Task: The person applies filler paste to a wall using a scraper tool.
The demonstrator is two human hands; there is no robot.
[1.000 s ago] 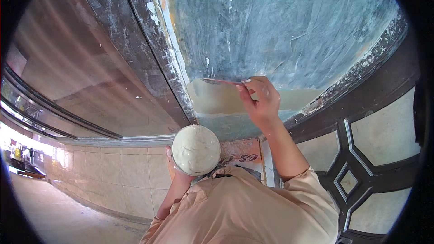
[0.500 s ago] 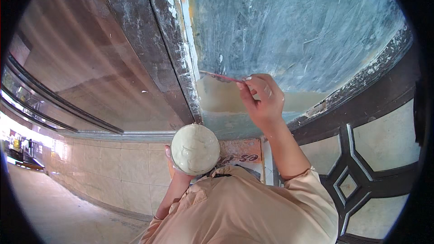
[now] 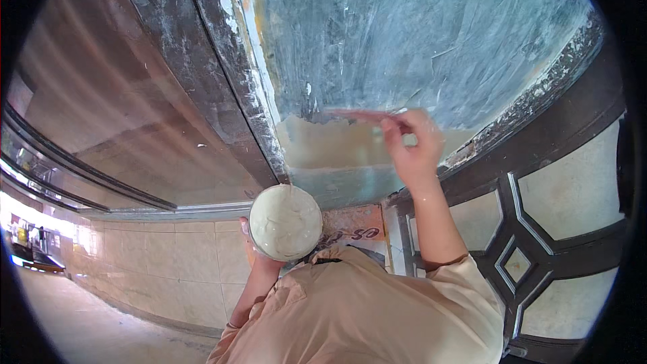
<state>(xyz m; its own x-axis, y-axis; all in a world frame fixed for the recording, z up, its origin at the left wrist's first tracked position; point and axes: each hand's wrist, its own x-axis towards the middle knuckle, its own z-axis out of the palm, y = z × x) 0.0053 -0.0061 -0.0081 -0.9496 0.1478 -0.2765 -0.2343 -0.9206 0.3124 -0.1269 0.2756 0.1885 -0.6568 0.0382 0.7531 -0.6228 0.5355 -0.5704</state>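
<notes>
My left hand grips a round tub of creamy white paste from its left and underneath, low in the middle of the view. Motion blurs my right hand, whose fingers pinch a thin reddish scraper. It lies against or just over a mottled blue-grey panel, at the upper edge of a smooth beige band across the panel's lower part. A white-flecked frame strip runs down the panel's left side.
A dark glazed frame with reddish-brown panes stands left, above beige wall tiles. A dark door with pale panels is on the right. A printed board lies behind the tub. Bright clutter shows at far left.
My right hand and the scraper have moved to the right along the band's upper edge. My left hand holds the tub much as before.
</notes>
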